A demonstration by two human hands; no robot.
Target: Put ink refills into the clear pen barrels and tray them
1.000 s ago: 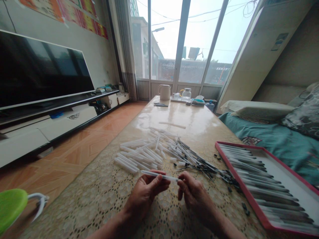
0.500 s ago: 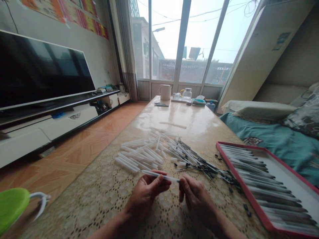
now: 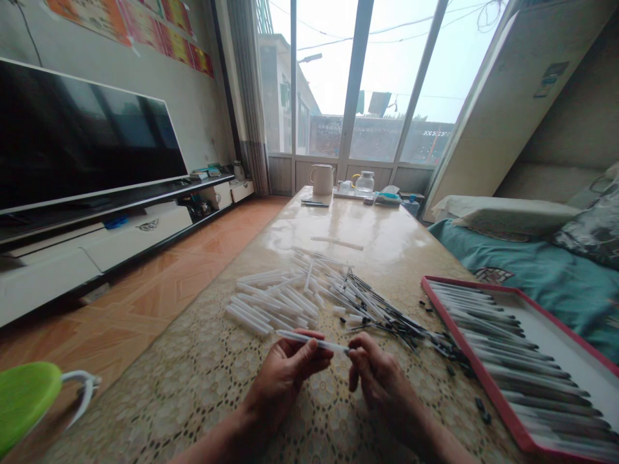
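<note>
Above the near part of the table, my left hand (image 3: 289,370) is closed round a slim whitish pen (image 3: 290,336), thumb on top and fingers beneath. The pen slants slightly down to the right. At its right end, a small dark tip sits between the thumb and fingers of my right hand (image 3: 382,380), which partly hide it. Just beyond my hands is a pile of frosted white pen barrels (image 3: 275,299). Thin refills with dark ends (image 3: 377,306) lie beside it, and small black plugs (image 3: 451,350) are scattered to the right.
A shallow red-rimmed box (image 3: 556,338) with rows of pens stands at the right. A pale strip (image 3: 337,243) lies mid-table. On the far end are a beige jug (image 3: 322,179) and a glass pitcher (image 3: 365,183). A green stool (image 3: 29,399) stands at lower left.
My right hand's fingers have shifted and turned a little at the pen's end. My left hand keeps its hold, and the pen has barely moved.
</note>
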